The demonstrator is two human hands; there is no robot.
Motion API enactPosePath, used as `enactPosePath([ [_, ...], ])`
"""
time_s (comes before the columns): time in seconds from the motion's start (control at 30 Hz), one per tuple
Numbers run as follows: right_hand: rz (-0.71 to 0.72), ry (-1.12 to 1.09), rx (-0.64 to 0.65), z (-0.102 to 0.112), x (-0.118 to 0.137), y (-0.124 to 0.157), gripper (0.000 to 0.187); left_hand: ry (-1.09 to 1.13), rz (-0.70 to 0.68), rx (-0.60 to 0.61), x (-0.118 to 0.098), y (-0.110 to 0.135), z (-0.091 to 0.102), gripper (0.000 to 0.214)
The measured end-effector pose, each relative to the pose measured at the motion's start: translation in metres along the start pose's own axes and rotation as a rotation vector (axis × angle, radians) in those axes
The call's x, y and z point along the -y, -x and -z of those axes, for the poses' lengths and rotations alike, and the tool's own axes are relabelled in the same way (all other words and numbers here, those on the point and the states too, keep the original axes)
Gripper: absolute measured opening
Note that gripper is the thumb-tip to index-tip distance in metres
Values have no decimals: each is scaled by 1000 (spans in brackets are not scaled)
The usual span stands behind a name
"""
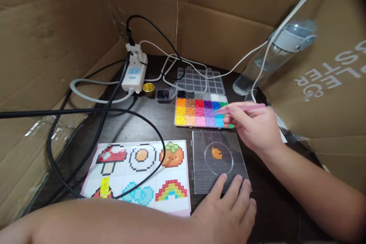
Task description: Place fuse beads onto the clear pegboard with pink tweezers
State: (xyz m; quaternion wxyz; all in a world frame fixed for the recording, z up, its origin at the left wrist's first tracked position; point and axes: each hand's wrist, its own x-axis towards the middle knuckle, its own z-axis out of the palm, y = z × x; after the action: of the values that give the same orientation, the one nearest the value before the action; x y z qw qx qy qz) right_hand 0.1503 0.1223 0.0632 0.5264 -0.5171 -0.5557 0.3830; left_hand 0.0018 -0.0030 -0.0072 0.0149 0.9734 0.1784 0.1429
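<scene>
My right hand [256, 126] grips pink tweezers [228, 109], their tip over the blue beads in the open bead box [200, 110]. My left hand [228, 207] rests flat with its fingertips on the near edge of the clear pegboard [206, 175]. A small patch of orange beads [216, 153] sits inside the round outline on the pegboard. Left of the pegboard lies a pattern sheet [143, 171] showing a mushroom, an egg, a persimmon and a rainbow.
A white power strip [134, 70] with black and white cables stands at the back left. A thick black cable [85, 112] loops across the sheet. A gold cap [148, 89], a small dark box [163, 94] and a clear water bottle [274, 57] stand behind. Cardboard walls surround the dark table.
</scene>
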Motion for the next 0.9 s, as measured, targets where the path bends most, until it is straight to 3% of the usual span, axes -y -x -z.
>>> enactPosePath([
  [0.1, 51, 192, 95, 24, 4, 32, 11, 41, -2, 32, 0, 0, 3, 51],
  [0.3, 117, 226, 198, 44, -22, 71, 12, 69, 1, 69, 0, -1, 6, 56],
  [0.43, 139, 236, 172, 44, -30, 74, 14, 64, -3, 88, 1, -2, 9, 58],
  [0.9, -18, 206, 164, 44, -30, 69, 18, 71, -14, 91, 2, -3, 11, 54],
])
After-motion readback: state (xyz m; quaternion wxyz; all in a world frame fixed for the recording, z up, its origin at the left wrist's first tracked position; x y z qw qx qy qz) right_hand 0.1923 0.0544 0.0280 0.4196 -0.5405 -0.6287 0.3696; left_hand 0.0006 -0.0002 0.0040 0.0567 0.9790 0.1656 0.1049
